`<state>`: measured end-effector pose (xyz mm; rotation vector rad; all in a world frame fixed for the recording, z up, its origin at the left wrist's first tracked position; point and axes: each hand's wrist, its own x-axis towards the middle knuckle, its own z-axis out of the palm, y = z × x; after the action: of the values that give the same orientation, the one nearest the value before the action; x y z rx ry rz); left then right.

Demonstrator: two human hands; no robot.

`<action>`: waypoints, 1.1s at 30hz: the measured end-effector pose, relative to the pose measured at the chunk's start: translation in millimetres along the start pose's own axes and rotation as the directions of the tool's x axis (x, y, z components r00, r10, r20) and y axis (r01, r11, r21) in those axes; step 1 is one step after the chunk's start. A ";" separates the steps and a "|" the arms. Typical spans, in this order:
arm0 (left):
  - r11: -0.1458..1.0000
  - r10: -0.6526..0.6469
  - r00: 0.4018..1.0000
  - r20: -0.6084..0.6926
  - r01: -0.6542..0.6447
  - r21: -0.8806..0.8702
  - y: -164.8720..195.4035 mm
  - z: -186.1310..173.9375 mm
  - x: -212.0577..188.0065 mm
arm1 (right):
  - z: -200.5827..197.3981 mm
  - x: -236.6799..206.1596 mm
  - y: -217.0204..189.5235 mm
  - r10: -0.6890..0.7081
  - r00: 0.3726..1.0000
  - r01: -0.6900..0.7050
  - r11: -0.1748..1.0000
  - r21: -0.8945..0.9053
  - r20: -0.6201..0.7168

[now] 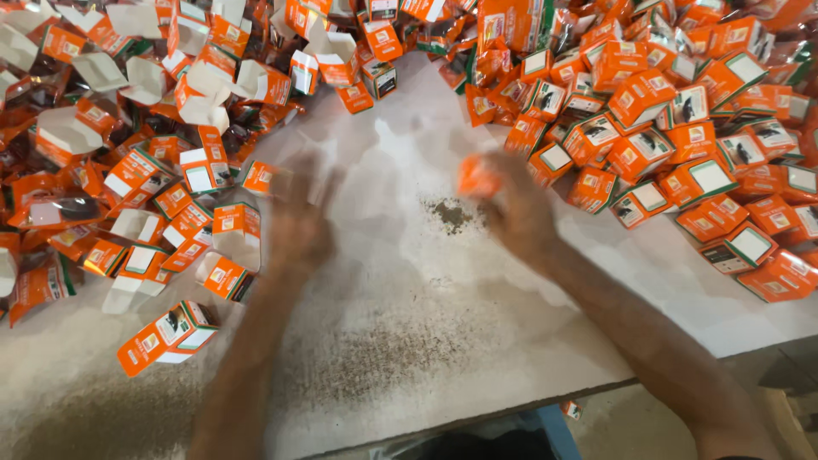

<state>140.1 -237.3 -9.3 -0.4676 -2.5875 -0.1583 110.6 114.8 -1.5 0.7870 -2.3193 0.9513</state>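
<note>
The person's right hand [515, 209] sits approx. centre-right of the bench [409, 281], its grip pinched round a small orange carton [477, 177] held just above the white top. The picture is motion-blurred, so how firm the hold is can't be told. Left hand [298, 223] hangs w/ fingers spread, holding nothing, right beside the open cartons [228, 243] at 9 o'clock; whether it touches them can't be told.

Piles crowd in from 9 round to 3 o'clock: the left heap [128, 128] is mostly unfolded boxes w/ white flaps up, while the right heap [682, 128] is closed boxes w/ white windows.

Risks, as a judgement only:
- The hands look to be moving fast, so the pinched carton could slip or get crushed, being thin card.
- The left hand could knock the nearby open cartons and bend their flaps.
- The right heap slopes toward the bench edge at 4 o'clock, where one box [780, 277] lies close to the rim. A nudge from the forearm could tip it off.
- Dark grit [452, 213] lies on the top at centre and could smear a carton set down there.
- One stray box [166, 336] at 7 o'clock lies apart from the piles.
</note>
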 end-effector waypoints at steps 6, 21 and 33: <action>0.922 -0.054 0.993 -0.106 0.090 0.375 -51.4 -14.8 3.2 | 0.9 -0.6 2.8 -0.140 0.966 0.102 0.979 -0.175 -0.219; 0.928 -0.370 0.928 0.039 0.372 -0.033 -8.3 28.4 95.5 | 44.3 -25.2 -23.3 0.134 0.945 -0.273 0.824 0.496 0.298; 0.993 -0.106 0.994 0.014 0.105 0.060 -19.8 25.2 82.9 | 37.7 -25.3 -32.0 0.027 0.968 -0.122 0.919 0.376 0.249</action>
<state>54.0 -226.3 9.6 -0.3122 -2.6268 -0.1140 141.2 76.0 -26.8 1.0243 -2.4082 1.4538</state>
